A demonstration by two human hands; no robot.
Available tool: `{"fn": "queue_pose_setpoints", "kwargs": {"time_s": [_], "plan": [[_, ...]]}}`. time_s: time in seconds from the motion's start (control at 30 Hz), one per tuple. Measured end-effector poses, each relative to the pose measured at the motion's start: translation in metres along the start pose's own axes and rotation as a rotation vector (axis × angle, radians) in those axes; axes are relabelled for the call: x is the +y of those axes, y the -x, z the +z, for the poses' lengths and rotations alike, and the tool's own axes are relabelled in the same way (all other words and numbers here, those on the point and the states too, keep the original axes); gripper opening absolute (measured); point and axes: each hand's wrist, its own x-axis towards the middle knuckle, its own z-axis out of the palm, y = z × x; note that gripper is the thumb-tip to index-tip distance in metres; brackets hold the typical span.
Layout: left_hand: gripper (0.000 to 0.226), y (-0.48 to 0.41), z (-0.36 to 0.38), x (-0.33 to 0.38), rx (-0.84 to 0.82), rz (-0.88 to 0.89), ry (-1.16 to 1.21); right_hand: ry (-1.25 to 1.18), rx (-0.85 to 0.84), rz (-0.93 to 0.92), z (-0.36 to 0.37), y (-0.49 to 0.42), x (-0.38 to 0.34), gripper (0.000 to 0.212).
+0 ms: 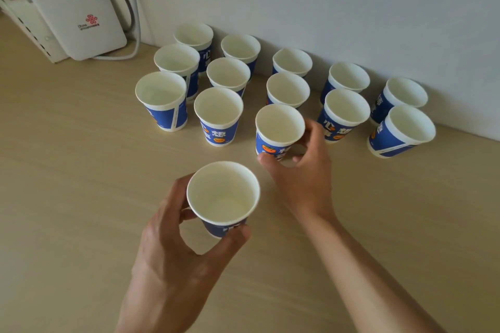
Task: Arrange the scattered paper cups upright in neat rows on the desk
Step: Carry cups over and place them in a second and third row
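Nearest the camera, the left hand (173,246) grips a loose cup (223,194) low on its blue wall, thumb on one side and curled fingers on the other. The cup is upright, mouth up, and seems to be held clear of the desk (67,170), well short of the others. Just beyond it, the right hand (305,176) wraps thumb and fingers round the third front cup (278,127), also upright. Its base is hidden by the thumb, so whether it sits on the wood cannot be told.

That cup continues a front row begun by the leftmost front cup (162,100) and the second front cup (218,113). Behind stand a middle row (287,88) of five and a back row (292,61) of five close to the wall (351,8), all upright. The front row has no cup ahead of the fourth and fifth middle cups, including the far-right cup (405,127).

Judging by this, the task is near its end: the right hand is settling the third front cup into line, and the left hand's cup is the only stray in view. The next move probably calls for letting go without tipping the light paper, then carrying the loose cup to the fourth front place, in line with its neighbours.

At the far left a white router (81,21) leans by the wall, with grey cables (132,8) trailing behind.
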Motion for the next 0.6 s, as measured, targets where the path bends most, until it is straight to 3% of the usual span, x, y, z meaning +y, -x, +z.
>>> {"fn": "queue_pose_setpoints", "kwargs": {"time_s": [0.47, 0.6], "plan": [[0.066, 0.001, 0.003, 0.003, -0.008, -0.005, -0.014, -0.011, 0.040, -0.009, -0.025, 0.025, -0.001, 0.073], [0.064, -0.007, 0.013, 0.013, -0.070, 0.010, 0.006, 0.070, -0.277, -0.126, -0.072, 0.061, -0.006, 0.062]]}}
